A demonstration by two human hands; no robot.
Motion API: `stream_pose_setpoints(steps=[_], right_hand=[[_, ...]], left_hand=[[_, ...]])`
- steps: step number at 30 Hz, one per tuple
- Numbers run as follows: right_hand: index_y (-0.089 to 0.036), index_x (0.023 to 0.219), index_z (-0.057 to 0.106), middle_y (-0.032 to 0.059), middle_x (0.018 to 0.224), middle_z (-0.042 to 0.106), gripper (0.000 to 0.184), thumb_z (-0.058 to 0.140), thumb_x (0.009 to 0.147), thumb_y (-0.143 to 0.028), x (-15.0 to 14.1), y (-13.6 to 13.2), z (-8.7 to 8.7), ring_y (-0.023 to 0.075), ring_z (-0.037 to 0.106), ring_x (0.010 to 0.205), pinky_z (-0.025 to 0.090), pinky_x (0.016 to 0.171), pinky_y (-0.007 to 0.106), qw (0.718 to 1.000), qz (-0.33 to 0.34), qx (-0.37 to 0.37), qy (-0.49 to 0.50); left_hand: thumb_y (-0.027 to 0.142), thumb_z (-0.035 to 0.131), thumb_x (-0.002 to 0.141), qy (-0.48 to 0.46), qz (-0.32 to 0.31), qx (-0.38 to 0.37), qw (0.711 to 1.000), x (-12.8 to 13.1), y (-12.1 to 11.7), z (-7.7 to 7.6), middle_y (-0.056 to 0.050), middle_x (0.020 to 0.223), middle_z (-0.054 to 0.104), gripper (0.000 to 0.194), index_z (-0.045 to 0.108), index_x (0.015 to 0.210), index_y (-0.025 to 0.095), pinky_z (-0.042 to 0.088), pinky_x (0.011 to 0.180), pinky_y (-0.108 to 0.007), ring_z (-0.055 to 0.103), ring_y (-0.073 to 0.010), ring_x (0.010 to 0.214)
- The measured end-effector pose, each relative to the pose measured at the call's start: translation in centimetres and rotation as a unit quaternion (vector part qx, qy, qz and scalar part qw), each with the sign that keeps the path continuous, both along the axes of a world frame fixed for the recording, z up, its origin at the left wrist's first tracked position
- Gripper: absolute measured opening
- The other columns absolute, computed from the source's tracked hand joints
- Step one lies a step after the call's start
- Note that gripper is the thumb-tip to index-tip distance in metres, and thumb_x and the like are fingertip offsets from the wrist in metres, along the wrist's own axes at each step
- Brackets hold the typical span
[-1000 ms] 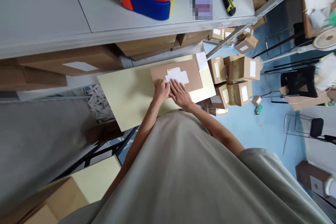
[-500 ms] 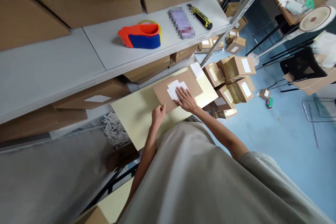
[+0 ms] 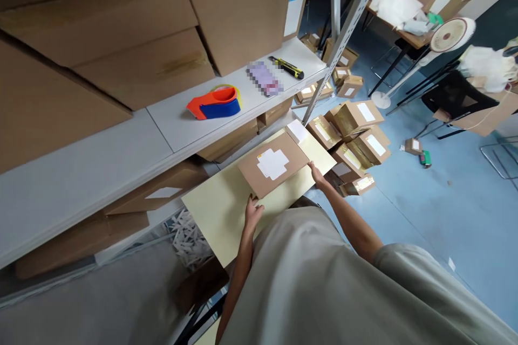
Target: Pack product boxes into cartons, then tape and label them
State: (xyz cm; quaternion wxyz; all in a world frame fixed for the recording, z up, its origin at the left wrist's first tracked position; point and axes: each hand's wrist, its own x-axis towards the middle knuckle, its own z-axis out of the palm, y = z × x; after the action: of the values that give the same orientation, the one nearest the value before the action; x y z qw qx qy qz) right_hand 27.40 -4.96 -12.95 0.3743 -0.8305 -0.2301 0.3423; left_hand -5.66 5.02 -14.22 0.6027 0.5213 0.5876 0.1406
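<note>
A flat brown cardboard box [image 3: 249, 168] lies on a pale yellow board [image 3: 210, 205] in front of my body. White labels [image 3: 273, 164] on its top form a stepped cross shape, with a small orange mark at one corner. My left hand [image 3: 253, 212] is at the box's near left corner, fingers at the side and thumb apart along the near edge. At the right corner, my right hand [image 3: 317, 175] has its fingers closed on the edge; the fingertips are partly hidden. A stack of white labels [image 3: 297, 130] sits just beyond the box.
On the grey shelf [image 3: 121, 145] are an orange and blue tape dispenser [image 3: 214, 103], a blurred-out purple item [image 3: 265, 78] and a yellow-black utility knife [image 3: 287, 67]. Taped cartons [image 3: 356, 116] are piled on the floor at right, near a standing fan [image 3: 452, 35]. Paper strips [image 3: 190, 237] lie below left.
My right hand has left the labels on top and moved to the box's right corner. My left hand has shifted at the near left corner, its thumb now apart. The camera view has tilted.
</note>
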Motion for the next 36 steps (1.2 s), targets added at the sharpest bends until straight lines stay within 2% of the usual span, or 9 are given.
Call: stream_pose_setpoints(steps=[6,11,15,18,22,25,29,33,36], right_hand=[[-0.030,0.165,0.071,0.0014,0.189,0.040,0.104,0.027,0.103,-0.101,-1.6,-3.7,3.6,0.0308,0.021,0.183,0.012,0.150,0.052,0.996,-0.033,0.044,0.067],[-0.034,0.167,0.068,-0.0043,0.193,0.029,0.096,0.040,0.103,-0.100,-1.0,-10.1,7.5,0.0304,0.020,0.183,0.014,0.150,0.049,0.994,-0.081,0.064,0.040],[-0.029,0.158,0.076,0.0052,0.182,0.053,0.102,0.054,0.092,-0.104,-1.0,-15.1,7.6,0.0379,0.034,0.178,0.021,0.149,0.054,0.993,-0.113,0.023,0.024],[-0.032,0.145,0.084,0.0053,0.162,0.074,0.085,0.068,0.090,-0.095,-0.8,-17.6,6.7,0.0435,0.058,0.162,0.039,0.141,0.061,0.994,-0.101,-0.001,0.040],[-0.030,0.136,0.086,0.0044,0.143,0.085,0.067,0.068,0.096,-0.081,0.6,-19.1,5.4,0.0402,0.072,0.142,0.057,0.124,0.056,0.996,-0.055,0.031,0.069],[-0.027,0.118,0.087,0.0066,0.132,0.087,0.061,0.064,0.098,-0.079,3.0,-19.9,4.7,0.0363,0.075,0.133,0.060,0.115,0.047,0.996,-0.016,0.057,0.069],[-0.024,0.084,0.078,0.0034,0.091,0.082,0.065,0.057,0.098,-0.084,8.5,-23.8,4.1,0.0283,0.074,0.101,0.060,0.093,0.036,0.997,-0.005,0.048,0.066],[-0.022,0.077,0.070,0.0020,0.079,0.072,0.066,0.054,0.099,-0.083,15.9,-32.1,4.0,0.0228,0.064,0.082,0.052,0.077,0.032,0.997,-0.045,0.029,0.051],[-0.023,0.080,0.070,0.0034,0.082,0.072,0.060,0.055,0.100,-0.077,20.8,-39.6,4.2,0.0231,0.063,0.081,0.049,0.076,0.032,0.996,-0.086,-0.019,0.023]], left_hand=[[0.028,0.085,0.091,-0.010,0.037,0.087,0.995,-0.4,1.7,3.8,-0.018,0.131,0.086,0.075,0.060,0.161,0.019,0.067,0.112,-0.048,0.084,-0.0303,0.123],[0.049,0.081,0.098,-0.008,-0.018,0.149,0.989,2.7,1.8,6.6,-0.019,0.120,0.088,0.060,0.071,0.148,0.017,0.069,0.104,-0.045,0.086,-0.0300,0.112],[0.054,0.072,0.100,0.047,-0.108,0.145,0.982,5.8,-0.6,6.5,-0.015,0.109,0.088,0.043,0.080,0.126,0.019,0.066,0.098,-0.043,0.085,-0.0297,0.101],[0.051,0.065,0.100,0.125,-0.175,0.162,0.963,7.3,-2.6,6.2,-0.014,0.101,0.085,0.032,0.081,0.099,0.023,0.063,0.092,-0.041,0.080,-0.0308,0.098],[0.052,0.065,0.096,0.214,-0.173,0.221,0.936,9.3,-4.5,7.0,-0.013,0.091,0.072,0.032,0.069,0.079,0.025,0.059,0.089,-0.041,0.069,-0.0324,0.098],[0.052,0.069,0.092,0.247,-0.144,0.231,0.930,11.6,-6.4,8.5,-0.008,0.085,0.063,0.029,0.065,0.078,0.026,0.058,0.087,-0.041,0.064,-0.0303,0.089],[0.052,0.072,0.092,0.270,-0.141,0.265,0.915,16.7,-11.2,10.7,-0.007,0.088,0.062,0.027,0.070,0.084,0.026,0.059,0.088,-0.042,0.066,-0.0305,0.089],[0.055,0.071,0.098,0.247,-0.201,0.285,0.904,23.6,-18.1,10.9,-0.009,0.101,0.071,0.030,0.078,0.097,0.026,0.060,0.093,-0.043,0.075,-0.0309,0.095],[0.051,0.073,0.097,0.199,-0.295,0.216,0.909,28.7,-23.1,8.7,-0.009,0.098,0.073,0.027,0.077,0.092,0.025,0.063,0.091,-0.042,0.076,-0.0288,0.089]])
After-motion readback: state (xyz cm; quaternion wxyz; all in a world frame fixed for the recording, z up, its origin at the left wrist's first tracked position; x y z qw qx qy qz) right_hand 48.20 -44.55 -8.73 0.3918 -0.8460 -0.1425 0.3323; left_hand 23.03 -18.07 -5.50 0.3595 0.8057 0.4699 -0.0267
